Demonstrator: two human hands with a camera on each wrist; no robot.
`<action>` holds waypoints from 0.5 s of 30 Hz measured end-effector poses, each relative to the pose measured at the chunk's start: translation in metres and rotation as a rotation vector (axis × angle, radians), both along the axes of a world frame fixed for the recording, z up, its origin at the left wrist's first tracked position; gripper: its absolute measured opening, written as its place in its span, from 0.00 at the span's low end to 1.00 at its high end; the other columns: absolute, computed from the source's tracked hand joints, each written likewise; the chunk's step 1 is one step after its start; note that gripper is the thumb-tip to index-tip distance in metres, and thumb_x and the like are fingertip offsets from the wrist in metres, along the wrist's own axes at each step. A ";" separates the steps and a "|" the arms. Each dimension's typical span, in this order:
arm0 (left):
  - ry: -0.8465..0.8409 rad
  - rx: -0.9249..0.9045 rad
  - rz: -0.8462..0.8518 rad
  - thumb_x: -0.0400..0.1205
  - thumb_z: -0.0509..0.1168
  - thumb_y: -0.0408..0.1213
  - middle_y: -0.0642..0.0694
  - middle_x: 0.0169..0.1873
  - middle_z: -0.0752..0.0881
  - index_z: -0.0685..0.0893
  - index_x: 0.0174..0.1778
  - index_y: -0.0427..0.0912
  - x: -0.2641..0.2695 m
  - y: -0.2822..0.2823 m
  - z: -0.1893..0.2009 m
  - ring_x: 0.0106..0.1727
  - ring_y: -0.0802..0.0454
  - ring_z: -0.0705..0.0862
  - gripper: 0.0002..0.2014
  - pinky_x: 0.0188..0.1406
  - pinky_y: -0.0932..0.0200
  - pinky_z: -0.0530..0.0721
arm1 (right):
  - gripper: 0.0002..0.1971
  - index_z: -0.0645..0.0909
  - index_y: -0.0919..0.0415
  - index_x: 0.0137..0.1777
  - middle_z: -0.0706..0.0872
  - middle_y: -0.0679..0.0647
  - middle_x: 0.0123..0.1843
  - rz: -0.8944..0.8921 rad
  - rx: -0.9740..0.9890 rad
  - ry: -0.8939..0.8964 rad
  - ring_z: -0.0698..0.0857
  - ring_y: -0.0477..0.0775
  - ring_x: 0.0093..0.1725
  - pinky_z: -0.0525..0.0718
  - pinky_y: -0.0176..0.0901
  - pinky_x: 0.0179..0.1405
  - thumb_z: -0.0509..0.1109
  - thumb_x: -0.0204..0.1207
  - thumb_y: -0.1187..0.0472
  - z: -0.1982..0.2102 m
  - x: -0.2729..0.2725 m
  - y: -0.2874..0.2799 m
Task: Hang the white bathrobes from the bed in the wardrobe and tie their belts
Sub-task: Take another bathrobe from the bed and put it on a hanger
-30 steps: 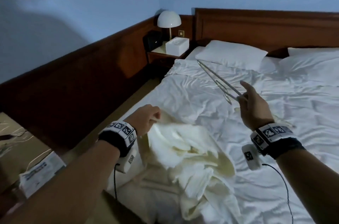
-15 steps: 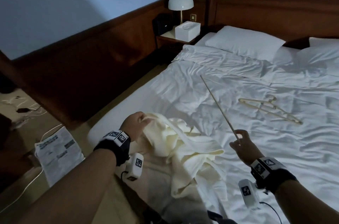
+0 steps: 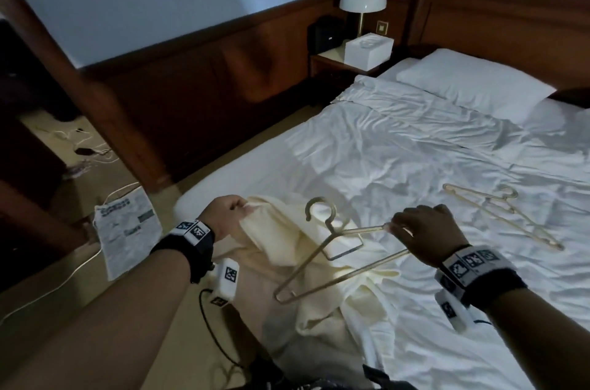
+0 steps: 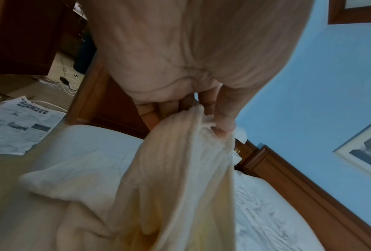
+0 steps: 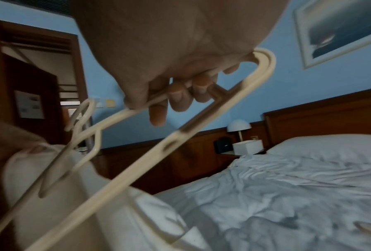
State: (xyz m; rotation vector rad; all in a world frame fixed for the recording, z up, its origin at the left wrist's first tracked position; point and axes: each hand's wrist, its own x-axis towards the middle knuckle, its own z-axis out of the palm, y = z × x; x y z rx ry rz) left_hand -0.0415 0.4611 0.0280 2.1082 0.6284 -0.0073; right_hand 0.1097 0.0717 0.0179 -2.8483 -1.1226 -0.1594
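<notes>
A cream-white bathrobe [image 3: 322, 265] lies crumpled at the near left corner of the bed [image 3: 415, 147]. My left hand [image 3: 228, 214] grips a bunched edge of the bathrobe [image 4: 186, 152] and lifts it off the sheet. My right hand [image 3: 421, 231] holds one end of a cream plastic hanger [image 3: 322, 258], which hovers above the robe with its hook pointing up. In the right wrist view my fingers [image 5: 180, 95] curl round the hanger [image 5: 150, 149]. A second hanger [image 3: 501, 217] lies flat on the sheet to the right.
A newspaper [image 3: 127, 230] and loose cables [image 3: 86, 147] lie on the floor left of the bed. A nightstand with a white lamp [image 3: 362, 3] and a white box [image 3: 367, 49] stands by the wooden headboard [image 3: 498, 16]. A pillow [image 3: 472, 83] sits at the bed's head.
My right hand brought its hanger down and left over the robe, turning it flat with the hook up. One hanger now lies on the sheet. My left hand keeps its hold on the robe.
</notes>
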 end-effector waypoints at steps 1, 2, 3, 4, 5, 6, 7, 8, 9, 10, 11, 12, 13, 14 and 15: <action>-0.020 -0.024 0.005 0.83 0.68 0.40 0.48 0.30 0.79 0.83 0.37 0.41 0.001 -0.007 0.001 0.33 0.51 0.76 0.10 0.34 0.58 0.74 | 0.27 0.83 0.43 0.44 0.86 0.43 0.40 0.009 -0.041 0.051 0.85 0.50 0.47 0.65 0.48 0.46 0.45 0.80 0.32 -0.001 -0.005 0.012; -0.038 -0.051 0.016 0.84 0.68 0.41 0.48 0.31 0.80 0.83 0.38 0.41 0.003 -0.016 0.002 0.34 0.52 0.77 0.10 0.34 0.59 0.75 | 0.24 0.82 0.43 0.48 0.86 0.43 0.44 0.015 -0.074 0.097 0.84 0.50 0.51 0.66 0.49 0.49 0.47 0.82 0.34 -0.003 -0.010 0.025; -0.056 -0.082 0.036 0.84 0.67 0.42 0.48 0.32 0.81 0.84 0.39 0.42 0.005 -0.025 0.003 0.35 0.52 0.77 0.10 0.35 0.59 0.76 | 0.22 0.81 0.42 0.49 0.86 0.43 0.47 0.013 -0.106 0.147 0.83 0.49 0.53 0.67 0.50 0.51 0.48 0.83 0.36 -0.004 -0.015 0.038; -0.067 -0.127 0.064 0.83 0.67 0.43 0.48 0.33 0.82 0.85 0.38 0.44 0.007 -0.033 0.003 0.35 0.53 0.78 0.10 0.37 0.58 0.77 | 0.21 0.80 0.42 0.49 0.85 0.43 0.47 0.008 -0.122 0.181 0.83 0.49 0.52 0.68 0.50 0.53 0.47 0.84 0.36 -0.005 -0.020 0.051; -0.083 -0.181 0.100 0.81 0.68 0.47 0.47 0.33 0.82 0.85 0.38 0.45 0.008 -0.041 0.002 0.36 0.52 0.78 0.11 0.40 0.55 0.78 | 0.21 0.78 0.42 0.47 0.85 0.43 0.44 -0.010 -0.127 0.216 0.83 0.49 0.49 0.69 0.50 0.53 0.46 0.84 0.35 -0.005 -0.025 0.062; -0.106 -0.247 0.145 0.78 0.68 0.51 0.46 0.34 0.82 0.86 0.37 0.45 0.008 -0.047 0.002 0.37 0.49 0.79 0.12 0.43 0.51 0.81 | 0.22 0.76 0.43 0.44 0.83 0.43 0.41 -0.028 -0.118 0.243 0.82 0.50 0.45 0.69 0.51 0.53 0.45 0.83 0.34 -0.008 -0.029 0.070; -0.136 -0.320 0.197 0.73 0.68 0.55 0.44 0.36 0.83 0.86 0.37 0.46 0.008 -0.050 0.001 0.38 0.47 0.79 0.15 0.46 0.46 0.83 | 0.22 0.74 0.43 0.42 0.82 0.43 0.38 -0.050 -0.107 0.282 0.80 0.50 0.42 0.69 0.51 0.53 0.45 0.83 0.34 -0.010 -0.034 0.076; -0.163 -0.395 0.251 0.69 0.68 0.58 0.42 0.37 0.83 0.86 0.37 0.47 0.007 -0.052 -0.001 0.40 0.46 0.80 0.17 0.49 0.43 0.84 | 0.22 0.74 0.45 0.40 0.81 0.42 0.36 -0.066 -0.088 0.322 0.79 0.50 0.40 0.70 0.51 0.54 0.45 0.83 0.35 -0.013 -0.037 0.080; -0.181 -0.461 0.297 0.67 0.68 0.58 0.41 0.39 0.83 0.86 0.37 0.47 0.005 -0.053 -0.004 0.42 0.45 0.80 0.17 0.51 0.42 0.84 | 0.24 0.74 0.46 0.39 0.81 0.42 0.35 -0.076 -0.060 0.363 0.79 0.49 0.39 0.71 0.51 0.54 0.45 0.83 0.35 -0.017 -0.039 0.083; -0.193 -0.510 0.333 0.67 0.68 0.56 0.39 0.40 0.82 0.86 0.36 0.46 0.001 -0.055 -0.003 0.43 0.44 0.79 0.16 0.52 0.43 0.83 | 0.25 0.74 0.48 0.38 0.82 0.43 0.34 -0.082 -0.020 0.398 0.80 0.49 0.38 0.73 0.50 0.53 0.44 0.82 0.34 -0.021 -0.041 0.083; -0.204 -0.549 0.364 0.69 0.67 0.52 0.39 0.41 0.81 0.85 0.34 0.47 -0.004 -0.058 -0.003 0.44 0.44 0.77 0.12 0.51 0.44 0.81 | 0.27 0.75 0.50 0.37 0.82 0.43 0.33 -0.087 0.017 0.431 0.81 0.48 0.38 0.75 0.49 0.52 0.44 0.81 0.33 -0.024 -0.042 0.084; -0.217 -0.579 0.392 0.72 0.66 0.48 0.39 0.41 0.80 0.84 0.32 0.47 -0.009 -0.060 -0.003 0.44 0.44 0.76 0.09 0.50 0.45 0.79 | 0.27 0.76 0.51 0.37 0.83 0.44 0.33 -0.090 0.047 0.458 0.82 0.47 0.37 0.75 0.47 0.50 0.45 0.81 0.33 -0.027 -0.044 0.085; -0.229 -0.606 0.415 0.74 0.64 0.45 0.39 0.41 0.80 0.83 0.32 0.48 -0.013 -0.061 -0.006 0.45 0.43 0.76 0.08 0.49 0.43 0.78 | 0.28 0.76 0.52 0.37 0.84 0.44 0.33 -0.088 0.063 0.479 0.82 0.47 0.37 0.76 0.47 0.49 0.46 0.81 0.33 -0.028 -0.046 0.087; -0.235 -0.620 0.433 0.74 0.63 0.44 0.38 0.42 0.80 0.84 0.32 0.49 -0.016 -0.063 -0.007 0.45 0.42 0.77 0.08 0.49 0.41 0.80 | 0.27 0.77 0.52 0.38 0.85 0.45 0.34 -0.081 0.067 0.500 0.82 0.47 0.38 0.76 0.47 0.50 0.47 0.82 0.34 -0.030 -0.048 0.090; -0.242 -0.632 0.444 0.74 0.64 0.43 0.37 0.42 0.81 0.84 0.34 0.49 -0.018 -0.065 -0.007 0.45 0.42 0.78 0.07 0.50 0.40 0.82 | 0.27 0.77 0.52 0.38 0.85 0.46 0.34 -0.074 0.065 0.522 0.82 0.47 0.38 0.76 0.47 0.51 0.48 0.83 0.35 -0.031 -0.050 0.093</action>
